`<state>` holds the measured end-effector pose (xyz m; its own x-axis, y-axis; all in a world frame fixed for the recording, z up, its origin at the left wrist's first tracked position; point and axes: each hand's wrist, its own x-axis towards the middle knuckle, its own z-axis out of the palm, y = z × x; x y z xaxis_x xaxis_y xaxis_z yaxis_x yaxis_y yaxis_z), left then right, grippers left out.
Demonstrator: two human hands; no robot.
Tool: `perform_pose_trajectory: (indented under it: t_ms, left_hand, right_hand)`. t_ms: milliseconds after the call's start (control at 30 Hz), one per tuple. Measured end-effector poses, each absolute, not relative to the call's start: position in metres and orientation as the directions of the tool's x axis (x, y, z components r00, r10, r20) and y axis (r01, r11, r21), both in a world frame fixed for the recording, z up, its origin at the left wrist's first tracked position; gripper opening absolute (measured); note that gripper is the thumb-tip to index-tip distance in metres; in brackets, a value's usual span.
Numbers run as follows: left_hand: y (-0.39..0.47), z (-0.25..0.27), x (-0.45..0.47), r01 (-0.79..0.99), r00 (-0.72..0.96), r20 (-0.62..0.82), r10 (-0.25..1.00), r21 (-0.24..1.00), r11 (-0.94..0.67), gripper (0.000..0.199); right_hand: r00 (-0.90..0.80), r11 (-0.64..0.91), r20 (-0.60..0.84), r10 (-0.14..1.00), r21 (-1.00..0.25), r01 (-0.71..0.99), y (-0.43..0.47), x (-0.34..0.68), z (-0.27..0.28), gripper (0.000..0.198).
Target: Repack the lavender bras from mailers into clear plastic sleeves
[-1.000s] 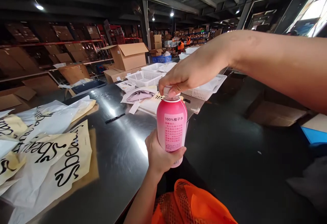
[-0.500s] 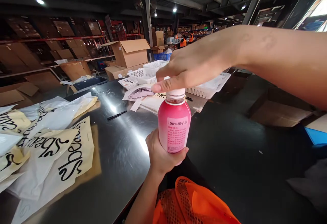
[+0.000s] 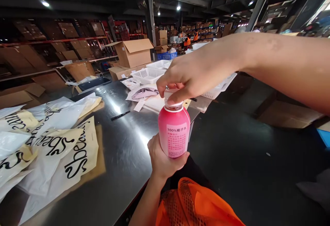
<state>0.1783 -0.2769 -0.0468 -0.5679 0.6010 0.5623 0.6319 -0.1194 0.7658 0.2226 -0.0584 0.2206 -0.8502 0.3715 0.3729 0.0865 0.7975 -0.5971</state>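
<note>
A pink drink bottle (image 3: 175,130) with a printed label stands nearly upright in front of me, beside the edge of a metal table (image 3: 123,171). Wrapped round its lower part is my left hand (image 3: 165,159), thumb across the front. My right hand (image 3: 188,76) reaches in from the right and pinches the white bottle cap (image 3: 170,97) between thumb and fingers. The cap sits at the bottle's neck; whether it is loose from the thread I cannot tell. Behind the bottle lie a folded lilac garment (image 3: 144,92) and a white plastic bag (image 3: 154,103).
Printed mailing bags (image 3: 82,150) overlap on the table's left side. A black marker pen (image 3: 120,115) lies mid-table. White plastic baskets (image 3: 146,76) and an open cardboard box (image 3: 134,54) stand farther back. Low on the right is another carton (image 3: 288,114). People in orange vests (image 3: 187,42) are far off.
My right fingers have shifted round the cap, from reaching over it to pinching its sides. The bottle has moved slightly left and down in view. My left hand keeps its grip.
</note>
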Motion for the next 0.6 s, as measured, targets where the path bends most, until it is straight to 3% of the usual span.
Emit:
perform_pose_trajectory:
  t_ms: [167,333,467,600]
  left_hand:
    - [-0.279,-0.050,0.180,0.651,-0.561,0.596,0.575,0.746,-0.138,0.054]
    - [-0.282,-0.060,0.182,0.672,-0.576,0.626,0.526,0.729,-0.130,0.060]
    - [-0.287,-0.063,0.183,0.662,-0.579,0.604,0.548,0.740,-0.117,0.060]
    - [-0.288,-0.056,0.186,0.648,-0.571,0.608,0.552,0.747,-0.152,0.058]
  right_hand:
    - [-0.931,0.759,0.227,0.286,-0.647,0.075,-0.092,0.247,0.221,0.030]
    - [-0.935,0.673,0.291,0.201,-0.735,-0.084,-0.136,0.274,0.207,0.027]
    - [-0.969,0.477,0.225,0.104,-0.866,-0.150,-0.152,0.289,0.188,0.031]
    - [-0.955,0.259,0.230,0.189,-0.950,-0.177,-0.152,0.295,0.172,0.027]
